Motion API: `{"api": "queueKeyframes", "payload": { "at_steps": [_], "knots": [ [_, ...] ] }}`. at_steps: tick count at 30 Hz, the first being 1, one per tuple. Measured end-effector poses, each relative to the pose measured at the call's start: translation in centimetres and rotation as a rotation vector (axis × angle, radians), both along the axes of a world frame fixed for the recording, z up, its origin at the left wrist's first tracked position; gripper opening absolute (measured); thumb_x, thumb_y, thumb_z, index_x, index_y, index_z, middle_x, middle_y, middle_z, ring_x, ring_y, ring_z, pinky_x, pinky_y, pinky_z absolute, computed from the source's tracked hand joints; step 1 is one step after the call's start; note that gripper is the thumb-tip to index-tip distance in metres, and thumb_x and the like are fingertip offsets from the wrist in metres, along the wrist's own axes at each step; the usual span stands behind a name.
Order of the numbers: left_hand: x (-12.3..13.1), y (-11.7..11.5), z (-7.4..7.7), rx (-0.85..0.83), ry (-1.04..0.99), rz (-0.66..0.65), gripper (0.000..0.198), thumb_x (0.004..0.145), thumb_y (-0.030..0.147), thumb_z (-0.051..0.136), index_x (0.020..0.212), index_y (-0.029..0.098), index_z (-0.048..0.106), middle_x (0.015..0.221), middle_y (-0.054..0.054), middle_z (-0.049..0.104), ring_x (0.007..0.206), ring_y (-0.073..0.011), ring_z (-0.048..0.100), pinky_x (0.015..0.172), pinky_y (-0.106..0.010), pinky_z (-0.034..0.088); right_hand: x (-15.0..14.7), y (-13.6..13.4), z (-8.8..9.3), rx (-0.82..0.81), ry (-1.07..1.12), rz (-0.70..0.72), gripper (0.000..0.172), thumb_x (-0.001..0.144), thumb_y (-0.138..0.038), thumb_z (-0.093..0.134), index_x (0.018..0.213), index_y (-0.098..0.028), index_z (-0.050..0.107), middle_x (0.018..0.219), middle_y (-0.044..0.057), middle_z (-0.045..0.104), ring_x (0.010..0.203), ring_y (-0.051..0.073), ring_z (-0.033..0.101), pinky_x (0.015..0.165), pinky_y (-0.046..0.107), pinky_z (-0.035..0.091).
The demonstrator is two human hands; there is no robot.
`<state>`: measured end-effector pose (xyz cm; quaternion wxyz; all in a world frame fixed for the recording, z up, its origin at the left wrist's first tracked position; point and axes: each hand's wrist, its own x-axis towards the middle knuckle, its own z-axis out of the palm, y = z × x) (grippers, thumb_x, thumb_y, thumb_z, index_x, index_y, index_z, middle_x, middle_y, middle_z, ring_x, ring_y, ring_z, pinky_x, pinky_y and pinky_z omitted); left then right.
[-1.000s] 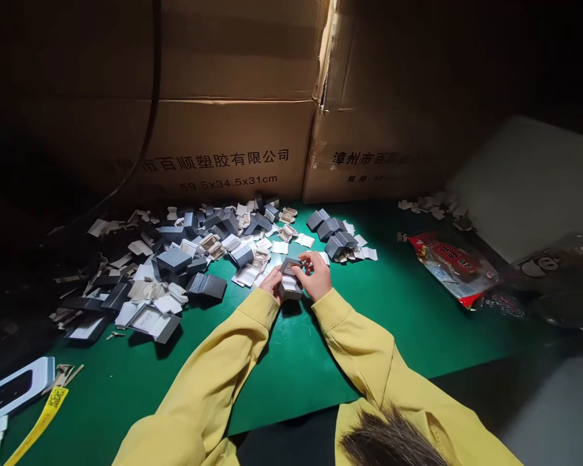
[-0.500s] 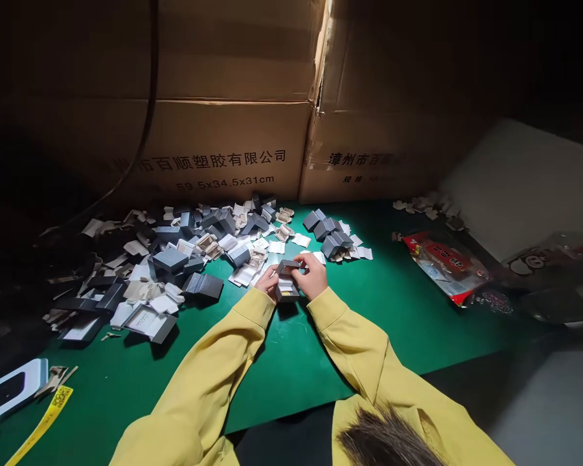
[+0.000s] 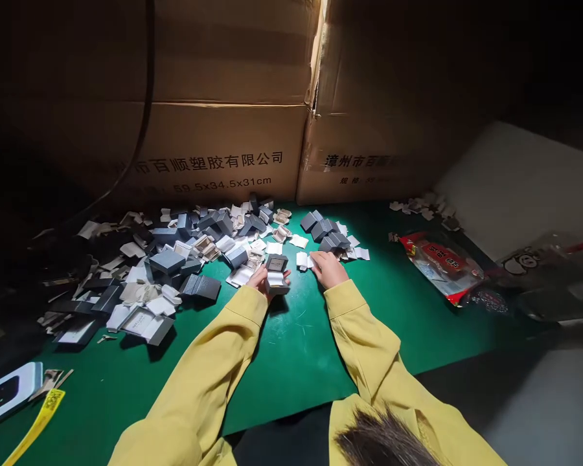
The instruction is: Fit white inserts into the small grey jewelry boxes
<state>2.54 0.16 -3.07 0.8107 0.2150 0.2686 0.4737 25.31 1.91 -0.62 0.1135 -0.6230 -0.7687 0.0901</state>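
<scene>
My left hand (image 3: 259,279) is closed around a small dark grey jewellery box (image 3: 277,265), whose lid stands up and shows printing inside. White lining fills the front of the box. To the right, my right hand (image 3: 330,269) rests low over the green tabletop, with its fingertips pinched on a folded white card insert (image 3: 302,261). Just beyond that hand sits a small group of grey boxes (image 3: 333,241) with white inserts around them. A large heap of similar boxes (image 3: 167,262) and card inserts (image 3: 140,292) spreads to the left.
Big cardboard cartons (image 3: 214,142) stand along the back of the green table (image 3: 282,362). A red and clear plastic packet (image 3: 442,264) lies at the right. At the near left are a white device (image 3: 14,388) and a yellow strip (image 3: 36,424). A dark cable (image 3: 147,103) hangs at left.
My right hand has left the box and moved right to the white insert. The box stays in my left hand, now turned with its open lid facing me.
</scene>
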Motion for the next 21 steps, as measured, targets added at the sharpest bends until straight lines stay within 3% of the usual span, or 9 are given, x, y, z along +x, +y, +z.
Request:
{"api": "queueKeyframes", "payload": {
  "at_steps": [6,11,16,21],
  "knots": [
    [0.4,-0.4,0.4,-0.001,0.035,0.126,0.046,0.085,0.025,0.056,0.129,0.018,0.044,0.117,-0.013,0.063,0.118,-0.0326,0.056,0.095,-0.052,0.047,-0.6,-0.5,0.6,0.119,0.087,0.078,0.048,0.082,-0.014,0.054,0.130,-0.019,0.054,0.116,0.011,0.060,0.107,0.026,0.049,0.082,0.036,0.050],
    [0.5,-0.5,1.0,0.023,0.052,0.181,0.045,0.087,0.026,0.051,0.131,0.016,0.044,0.109,-0.013,0.066,0.113,-0.0336,0.059,0.092,-0.048,0.048,-1.3,-0.5,0.4,0.218,0.228,0.272,0.050,0.075,-0.006,0.052,0.123,-0.018,0.058,0.111,0.011,0.059,0.100,0.024,0.051,0.088,0.039,0.050],
    [0.6,-0.5,0.8,0.065,0.029,0.143,0.039,0.086,0.024,0.051,0.125,0.016,0.049,0.105,-0.012,0.067,0.111,-0.0318,0.060,0.092,-0.046,0.048,-2.2,-0.6,0.0,0.201,0.496,0.380,0.050,0.074,-0.012,0.054,0.123,-0.018,0.057,0.110,0.011,0.057,0.101,0.022,0.056,0.081,0.035,0.054],
    [0.0,-0.2,0.2,0.042,0.024,0.096,0.043,0.084,0.022,0.055,0.126,0.015,0.048,0.105,-0.011,0.068,0.108,-0.0295,0.062,0.092,-0.046,0.051,-2.5,-0.7,-0.2,0.123,0.546,0.365,0.052,0.072,-0.013,0.056,0.123,-0.020,0.058,0.108,0.009,0.057,0.086,0.017,0.057,0.068,0.029,0.055]
  ]
}}
